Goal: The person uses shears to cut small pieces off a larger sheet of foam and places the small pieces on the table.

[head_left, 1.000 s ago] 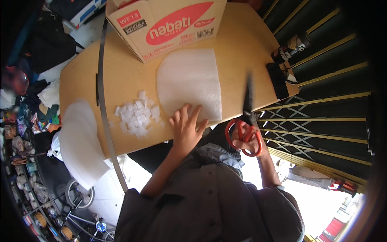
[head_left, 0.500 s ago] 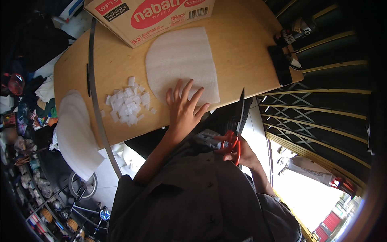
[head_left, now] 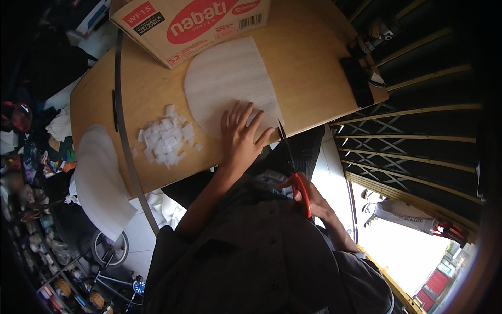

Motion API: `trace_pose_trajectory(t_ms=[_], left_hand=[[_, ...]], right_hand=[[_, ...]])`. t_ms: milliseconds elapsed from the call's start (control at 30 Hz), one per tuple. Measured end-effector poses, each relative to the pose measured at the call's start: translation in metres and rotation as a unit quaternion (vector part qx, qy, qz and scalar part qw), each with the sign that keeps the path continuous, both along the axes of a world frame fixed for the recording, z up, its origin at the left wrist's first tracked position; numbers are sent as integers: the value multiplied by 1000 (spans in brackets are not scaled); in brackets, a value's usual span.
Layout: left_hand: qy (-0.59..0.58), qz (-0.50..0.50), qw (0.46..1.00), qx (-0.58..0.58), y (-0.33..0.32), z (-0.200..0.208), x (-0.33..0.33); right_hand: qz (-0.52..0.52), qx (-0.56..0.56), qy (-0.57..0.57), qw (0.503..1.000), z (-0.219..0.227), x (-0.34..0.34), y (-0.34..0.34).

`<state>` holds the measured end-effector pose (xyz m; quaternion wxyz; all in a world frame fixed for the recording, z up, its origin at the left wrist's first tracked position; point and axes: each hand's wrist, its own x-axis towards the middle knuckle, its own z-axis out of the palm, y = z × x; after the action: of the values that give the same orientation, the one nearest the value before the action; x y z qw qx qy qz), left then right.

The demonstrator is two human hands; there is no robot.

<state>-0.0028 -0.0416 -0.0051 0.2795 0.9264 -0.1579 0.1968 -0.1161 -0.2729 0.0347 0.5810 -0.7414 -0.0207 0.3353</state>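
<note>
A sheet of white foam (head_left: 228, 70) with one rounded side and one straight side lies on the wooden table (head_left: 314, 63). My left hand (head_left: 241, 133) rests flat on its near part, fingers spread. In my right hand (head_left: 309, 196) are scissors with red handles (head_left: 301, 194), fingers wrapped round the grips. Their dark blades point away from me, and the tip reaches the sheet's near right corner; whether it touches the foam I cannot tell. Left of my left hand lies a pile of small white foam squares (head_left: 166, 138).
A cardboard box (head_left: 193, 29) stands at the far side of the table. Another white foam sheet (head_left: 99, 178) hangs over the left edge. A dark strap (head_left: 124, 120) crosses the left part. At the right end sit a black object (head_left: 356, 81) and a dark can (head_left: 372, 39).
The scissors have tilted left, bringing their tip to the foam sheet's corner. The foam sheet has shifted slightly left in view, while my left hand stays on it.
</note>
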Motion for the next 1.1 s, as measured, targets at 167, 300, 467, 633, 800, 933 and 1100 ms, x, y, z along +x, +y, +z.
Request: trace_pose_trajectory(t_ms=[167, 300, 467, 633, 800, 933, 1100], left_hand=[[-13, 12, 1000, 8, -6, 3, -2], [-8, 2, 1000, 1, -7, 3, -6], [-18, -9, 1000, -1, -4, -4, -8], [-22, -16, 1000, -9, -3, -6, -9], [-30, -15, 999, -5, -2, -7, -9], [-26, -13, 1000, -6, -3, -6, -9], [18, -16, 1000, 7, -13, 5, -14]], right_hand=[[-61, -5, 12, 998, -6, 3, 17], [-66, -34, -20, 997, -12, 6, 21], [-71, -1, 30, 997, 7, 14, 31], [-89, 8, 5, 996, 3, 12, 35], [-132, -6, 13, 991, 3, 14, 39], [-135, -24, -21, 990, -2, 15, 40], [-142, -10, -3, 990, -8, 14, 37]])
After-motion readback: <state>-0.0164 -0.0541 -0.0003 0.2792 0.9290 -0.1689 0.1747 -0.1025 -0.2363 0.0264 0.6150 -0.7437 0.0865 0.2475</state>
